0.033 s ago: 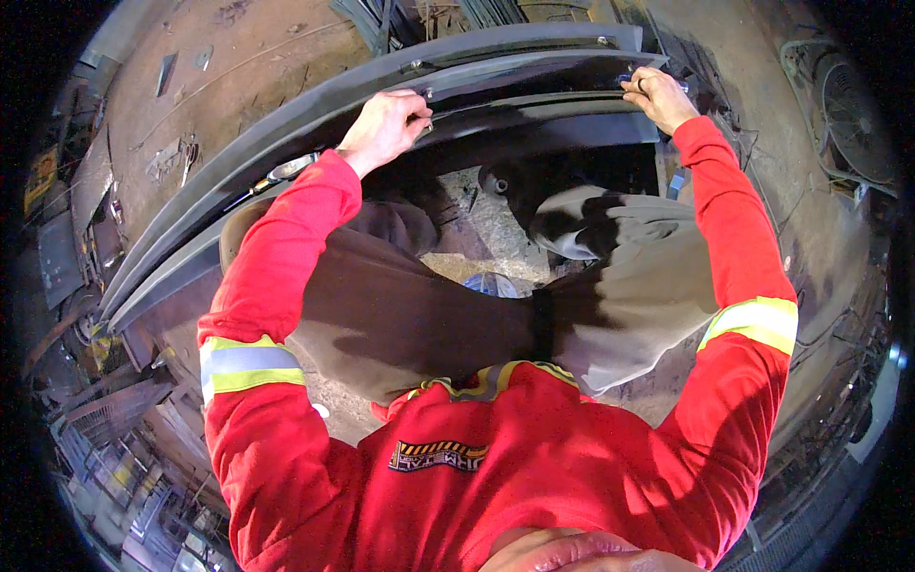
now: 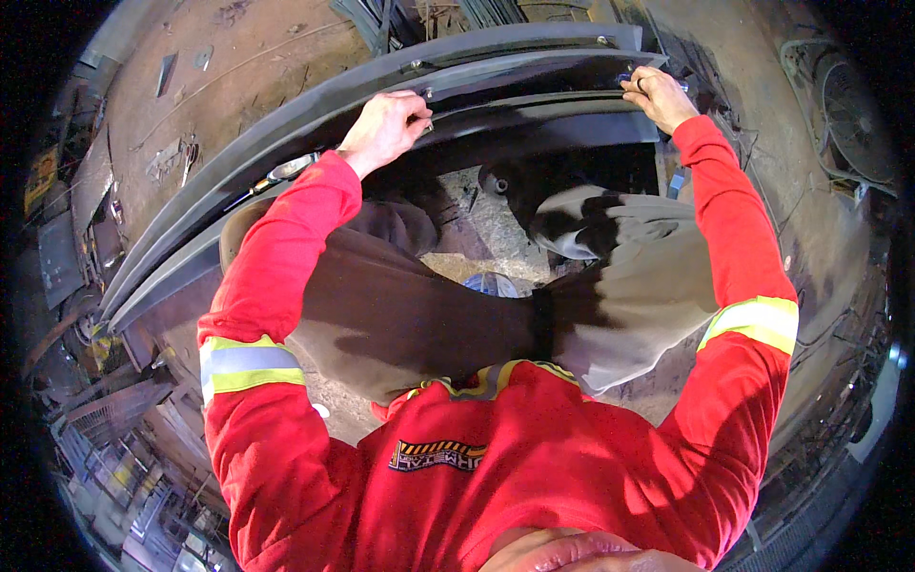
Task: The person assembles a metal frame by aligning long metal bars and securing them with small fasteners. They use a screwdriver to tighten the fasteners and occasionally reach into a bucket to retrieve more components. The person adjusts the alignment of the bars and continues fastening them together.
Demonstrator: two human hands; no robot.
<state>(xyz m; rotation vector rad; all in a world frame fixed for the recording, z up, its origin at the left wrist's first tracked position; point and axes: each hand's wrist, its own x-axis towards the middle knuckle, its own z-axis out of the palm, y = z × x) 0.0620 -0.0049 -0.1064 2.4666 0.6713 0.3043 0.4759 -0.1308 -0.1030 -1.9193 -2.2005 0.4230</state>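
Long grey metal channels (image 2: 534, 59) curve across the upper part of the view, in front of my bent legs. My left hand (image 2: 384, 129) is closed at the near channel, its fingertips pinched beside small shiny metal bits that look like bolt ends. What lies between those fingers is hidden. Farther right, near the channels' right end, my right hand (image 2: 658, 95) is also closed, thumb and fingers together at a small dark-blue piece too small to name. Bolts (image 2: 416, 64) stand along the far channel. A slim hand tool (image 2: 286, 170) rests on the channel by my left forearm.
Dark metal bars (image 2: 381, 21) lie stacked beyond the channels. A round fan-like guard (image 2: 846, 110) stands at the far right. Scrap pieces (image 2: 167, 160) are scattered on the brown floor at left. A small blue object (image 2: 677, 183) lies below my right wrist.
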